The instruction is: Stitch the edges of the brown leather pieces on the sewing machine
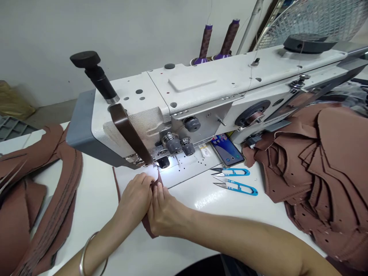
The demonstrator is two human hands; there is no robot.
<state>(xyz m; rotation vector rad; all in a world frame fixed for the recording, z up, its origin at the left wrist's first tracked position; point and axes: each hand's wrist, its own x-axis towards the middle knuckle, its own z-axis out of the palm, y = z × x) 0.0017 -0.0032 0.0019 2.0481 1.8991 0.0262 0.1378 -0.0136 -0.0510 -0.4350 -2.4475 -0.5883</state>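
A strip of brown leather-like material (148, 225) lies below the needle area of a white sewing machine (138, 92). My left hand (136, 196) is closed on the strip's left side, with its fingertips close to the lit presser foot area. From the right, my right hand (166, 214) presses its closed fingers on the same strip, touching my left hand. A narrow end of the strip rises between my fingertips toward the needle. The needle itself and much of the strip are hidden by the machine head and my hands.
Two blue thread snips (240, 187) and a phone (228, 151) lie right of my hands. Brown cut pieces are piled at the right (310, 165) and left (57, 184). Two brown thread spools (230, 36) and a fan (316, 23) stand behind the machine.
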